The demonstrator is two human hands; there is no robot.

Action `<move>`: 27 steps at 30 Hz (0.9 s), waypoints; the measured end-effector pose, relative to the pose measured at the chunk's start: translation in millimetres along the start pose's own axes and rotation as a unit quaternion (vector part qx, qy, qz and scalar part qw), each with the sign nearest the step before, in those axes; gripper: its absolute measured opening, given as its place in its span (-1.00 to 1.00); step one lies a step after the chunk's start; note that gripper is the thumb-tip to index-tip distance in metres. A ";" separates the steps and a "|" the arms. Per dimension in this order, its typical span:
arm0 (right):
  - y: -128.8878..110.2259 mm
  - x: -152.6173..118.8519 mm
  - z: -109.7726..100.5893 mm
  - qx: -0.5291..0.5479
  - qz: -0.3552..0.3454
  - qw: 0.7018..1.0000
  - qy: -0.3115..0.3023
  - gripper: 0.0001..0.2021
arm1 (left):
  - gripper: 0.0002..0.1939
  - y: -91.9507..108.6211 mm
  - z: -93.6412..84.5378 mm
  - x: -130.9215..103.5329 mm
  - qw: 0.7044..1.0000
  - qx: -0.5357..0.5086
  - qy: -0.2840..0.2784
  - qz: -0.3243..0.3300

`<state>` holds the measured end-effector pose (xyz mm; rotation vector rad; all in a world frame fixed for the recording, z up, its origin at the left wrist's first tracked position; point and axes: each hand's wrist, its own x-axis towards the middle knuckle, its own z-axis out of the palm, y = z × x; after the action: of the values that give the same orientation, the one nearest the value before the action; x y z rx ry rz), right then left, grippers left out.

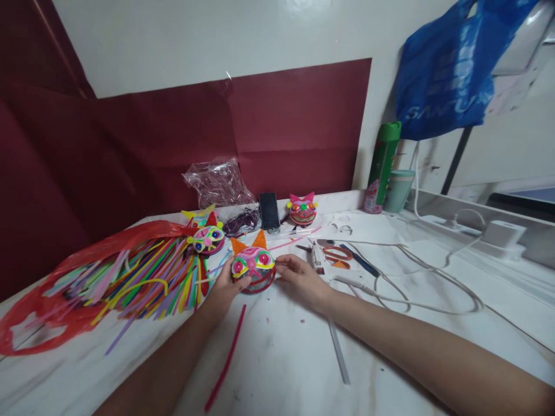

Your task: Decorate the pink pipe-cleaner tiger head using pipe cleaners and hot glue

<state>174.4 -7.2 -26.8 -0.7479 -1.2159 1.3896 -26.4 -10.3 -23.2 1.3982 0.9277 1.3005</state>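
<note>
A colourful pipe-cleaner animal head (pixel 252 266) with orange pointed ears and pink round eyes rests at the middle of the table. My left hand (pixel 228 282) is closed on its left side, the thumb across the lower front. At its right side, the bent fingers of my right hand (pixel 299 279) touch or nearly touch the edge; whether they grip anything is hard to see. A pink pipe cleaner (pixel 226 361) lies in front of my left hand. Beyond my right hand are a white glue gun (pixel 318 258) and orange-handled scissors (pixel 338 254).
Left, a red plastic bag (pixel 130 234) holds many coloured pipe cleaners (pixel 147 283). Two similar heads, one pink-eared (pixel 302 209) and one red-eared (pixel 208 238), stand behind. A phone (pixel 269 211) leans at the back. White cords (pixel 459 312) loop across the right, near a grey strip (pixel 339 353).
</note>
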 end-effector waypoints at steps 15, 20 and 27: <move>-1.5 -8.2 1.4 -0.297 -0.163 0.940 0.029 -0.92 | -0.08 10.1 9.1 -3.8 0.990 0.096 0.064 -0.081; -9.7 -16.2 6.6 -0.412 -0.194 0.890 0.030 -0.94 | -0.19 13.9 23.1 -8.9 0.982 0.146 0.109 -0.049; -7.5 -13.8 3.4 -0.473 -0.207 0.855 0.041 -0.86 | -0.23 16.5 44.1 -17.1 0.958 0.213 0.190 0.014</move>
<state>176.5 -22.3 -21.4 -1.0959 -1.8676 0.3282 13.4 -37.3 -9.2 1.5084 1.5239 1.4794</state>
